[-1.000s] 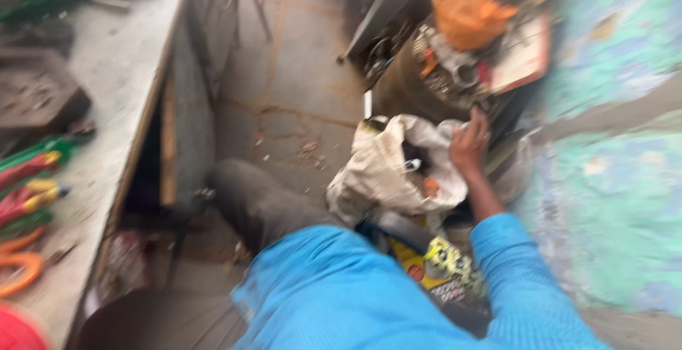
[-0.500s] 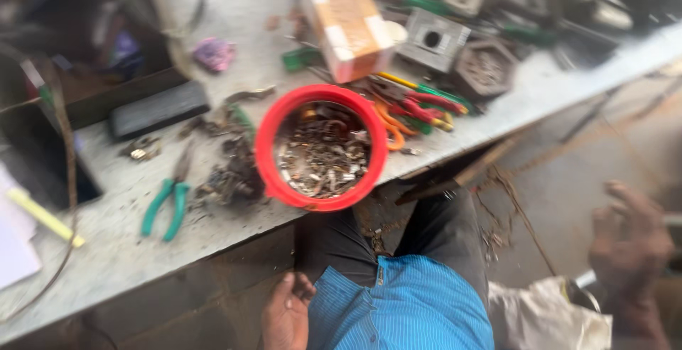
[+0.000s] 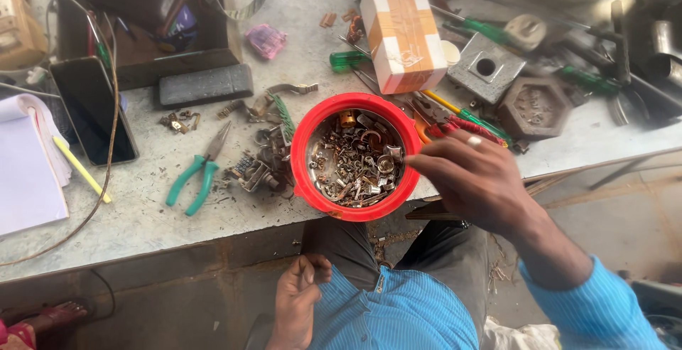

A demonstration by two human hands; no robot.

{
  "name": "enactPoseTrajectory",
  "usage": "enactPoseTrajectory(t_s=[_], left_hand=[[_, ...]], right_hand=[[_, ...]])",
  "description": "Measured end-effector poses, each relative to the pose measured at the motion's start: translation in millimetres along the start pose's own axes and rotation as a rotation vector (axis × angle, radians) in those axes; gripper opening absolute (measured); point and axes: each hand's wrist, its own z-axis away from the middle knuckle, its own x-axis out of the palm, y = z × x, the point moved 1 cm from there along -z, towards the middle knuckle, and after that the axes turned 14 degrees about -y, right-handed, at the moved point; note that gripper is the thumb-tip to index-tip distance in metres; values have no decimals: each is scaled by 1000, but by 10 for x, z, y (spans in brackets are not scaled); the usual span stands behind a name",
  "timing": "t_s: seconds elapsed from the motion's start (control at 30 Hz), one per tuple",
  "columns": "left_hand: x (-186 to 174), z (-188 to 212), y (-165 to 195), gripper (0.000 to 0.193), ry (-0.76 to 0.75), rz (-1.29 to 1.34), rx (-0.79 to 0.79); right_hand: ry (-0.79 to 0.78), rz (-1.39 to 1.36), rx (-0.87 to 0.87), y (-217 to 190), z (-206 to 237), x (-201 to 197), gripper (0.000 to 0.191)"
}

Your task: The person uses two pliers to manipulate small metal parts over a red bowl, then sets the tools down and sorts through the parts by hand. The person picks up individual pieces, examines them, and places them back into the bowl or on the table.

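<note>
Lying at the far left of the grey surface (image 3: 142, 201) are a white notepad (image 3: 28, 172) with a yellow pencil (image 3: 82, 170), then a dark phone (image 3: 94, 110). Green-handled pliers (image 3: 195, 179) rest beside loose metal scraps (image 3: 259, 165). The left hand (image 3: 297, 306) sits below the surface edge at the person's lap, fingers loosely curled, holding nothing visible. A red bowl (image 3: 309, 133) of small metal parts stands at the front edge. Behind it stands a white rectangular box (image 3: 403, 31) banded with tan tape. The right hand (image 3: 474, 179), fingers bunched together, reaches over the bowl's right rim; half a second ago it hung low at the right, away from the bowl.
</note>
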Motion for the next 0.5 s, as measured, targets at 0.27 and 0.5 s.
enactPoseTrajectory(t_s=[0.27,0.5], left_hand=[[3,72,108,28,33,37,32],[-11,119,186,24,97,42,-3]], right_hand=[[-474,105,-89,8,-875,129,29],[-637,202,-75,30,-1024,240,12]])
